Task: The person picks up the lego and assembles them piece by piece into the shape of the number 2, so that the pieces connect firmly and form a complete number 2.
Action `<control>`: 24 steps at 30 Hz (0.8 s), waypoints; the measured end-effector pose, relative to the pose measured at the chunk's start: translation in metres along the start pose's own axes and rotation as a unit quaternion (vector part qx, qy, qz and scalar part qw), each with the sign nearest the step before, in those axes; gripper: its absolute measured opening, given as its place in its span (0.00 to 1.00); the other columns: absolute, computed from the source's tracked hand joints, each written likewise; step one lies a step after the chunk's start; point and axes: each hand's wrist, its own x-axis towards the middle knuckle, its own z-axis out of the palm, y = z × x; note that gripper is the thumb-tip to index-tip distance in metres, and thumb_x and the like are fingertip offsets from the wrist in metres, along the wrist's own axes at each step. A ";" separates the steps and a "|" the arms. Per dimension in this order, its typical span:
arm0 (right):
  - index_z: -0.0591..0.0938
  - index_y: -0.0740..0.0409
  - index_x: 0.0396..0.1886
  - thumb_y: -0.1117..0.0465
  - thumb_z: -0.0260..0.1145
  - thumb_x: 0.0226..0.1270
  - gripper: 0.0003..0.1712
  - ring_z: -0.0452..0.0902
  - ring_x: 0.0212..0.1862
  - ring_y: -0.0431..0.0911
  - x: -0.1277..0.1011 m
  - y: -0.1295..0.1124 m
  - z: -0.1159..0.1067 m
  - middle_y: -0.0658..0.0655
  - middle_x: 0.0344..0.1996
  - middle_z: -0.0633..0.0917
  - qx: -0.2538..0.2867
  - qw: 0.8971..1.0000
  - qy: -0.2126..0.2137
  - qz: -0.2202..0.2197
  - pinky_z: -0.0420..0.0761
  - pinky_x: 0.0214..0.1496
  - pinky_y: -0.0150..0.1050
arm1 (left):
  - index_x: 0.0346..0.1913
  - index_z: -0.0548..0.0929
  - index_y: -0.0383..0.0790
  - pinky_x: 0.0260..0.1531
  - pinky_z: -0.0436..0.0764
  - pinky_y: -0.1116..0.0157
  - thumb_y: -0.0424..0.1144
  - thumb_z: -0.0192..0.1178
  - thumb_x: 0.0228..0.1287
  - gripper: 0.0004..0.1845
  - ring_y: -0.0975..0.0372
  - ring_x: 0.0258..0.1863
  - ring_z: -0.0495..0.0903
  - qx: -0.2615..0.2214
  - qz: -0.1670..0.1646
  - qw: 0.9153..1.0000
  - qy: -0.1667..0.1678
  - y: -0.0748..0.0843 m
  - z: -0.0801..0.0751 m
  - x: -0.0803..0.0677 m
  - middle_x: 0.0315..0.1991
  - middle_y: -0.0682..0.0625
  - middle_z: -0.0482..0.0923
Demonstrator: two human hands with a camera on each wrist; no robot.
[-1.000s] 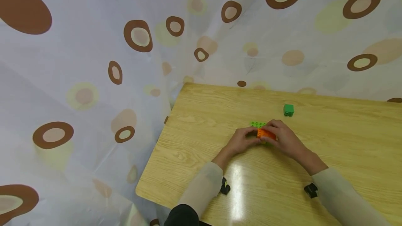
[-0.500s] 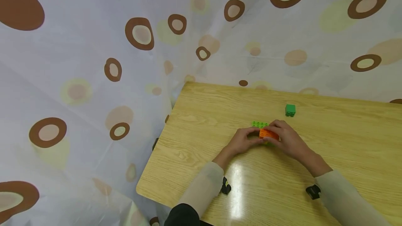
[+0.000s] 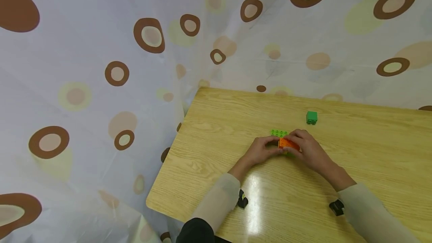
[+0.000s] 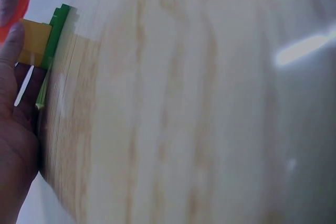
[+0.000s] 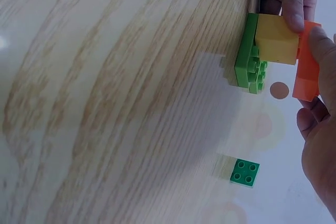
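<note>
The left hand (image 3: 261, 151) and the right hand (image 3: 308, 149) meet over a small stack of toy building bricks on the wooden table (image 3: 337, 183), each grasping it from its own side. The right hand's fingers curl round the orange brick (image 3: 287, 144), which sits on top of the stack; in the right wrist view a fingertip presses on that orange brick (image 5: 307, 61) while the left hand's thumb holds the yellow brick (image 5: 275, 38) just under it. The yellow brick stands on a light green plate (image 5: 248, 53) that lies flat on the table; in the left wrist view the same plate (image 4: 55, 35) shows edge-on beside the yellow brick (image 4: 34, 40). A studded part of the plate (image 3: 278, 133) sticks out of the stack on the side away from the person. Farther from the stack, to the right and toward the spotted curtain (image 3: 101, 48), a small dark green brick (image 3: 311, 117) sits alone, well apart from both hands.
</note>
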 end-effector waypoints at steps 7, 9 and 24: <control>0.87 0.68 0.52 0.70 0.82 0.57 0.22 0.77 0.47 0.52 0.000 -0.001 0.002 0.59 0.46 0.83 -0.002 1.000 0.004 -0.014 0.83 0.41 0.51 | 0.66 0.85 0.44 0.62 0.76 0.73 0.46 0.71 0.71 0.23 0.72 0.58 0.81 0.006 0.000 1.000 0.002 -0.001 -0.001 -0.002 0.58 0.54 0.87; 0.87 0.68 0.52 0.70 0.81 0.57 0.22 0.76 0.47 0.52 -0.001 -0.001 0.002 0.59 0.46 0.83 -0.002 1.000 0.004 -0.014 0.82 0.41 0.50 | 0.66 0.85 0.44 0.62 0.76 0.73 0.46 0.71 0.71 0.23 0.72 0.59 0.81 0.006 -0.001 1.000 0.003 -0.001 -0.001 -0.002 0.59 0.54 0.87; 0.88 0.68 0.51 0.69 0.81 0.59 0.20 0.76 0.46 0.54 0.008 -0.008 -0.002 0.60 0.45 0.83 -0.016 1.000 -0.018 -0.010 0.81 0.42 0.51 | 0.66 0.86 0.48 0.61 0.76 0.74 0.49 0.70 0.71 0.23 0.73 0.58 0.80 0.011 0.008 1.000 0.000 -0.002 -0.001 -0.001 0.60 0.58 0.86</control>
